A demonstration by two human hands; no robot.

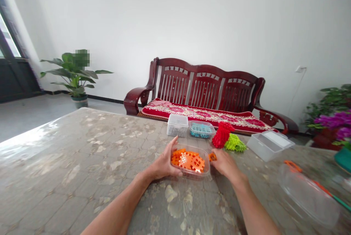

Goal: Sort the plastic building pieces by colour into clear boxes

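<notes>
A clear plastic container (192,176) stands on the patterned table (109,176), with several orange notched pieces (189,160) inside. My left hand (167,160) grips the container's left side, thumb and fingers around its wall. Just past its right side, my right hand (226,163) has its fingers closed on a small orange piece (212,157). Behind the container are a lidded box of grey pieces (177,125), a clear tub of blue pieces (202,129), a red bundle (221,135) and a lime-green pile (235,143).
At the right lie an open translucent box (270,145), a clear lid-like plastic piece (308,194) and orange parts (293,166). A wooden bench (205,85) stands beyond the table. Potted plants are at the left (79,77) and right (333,110).
</notes>
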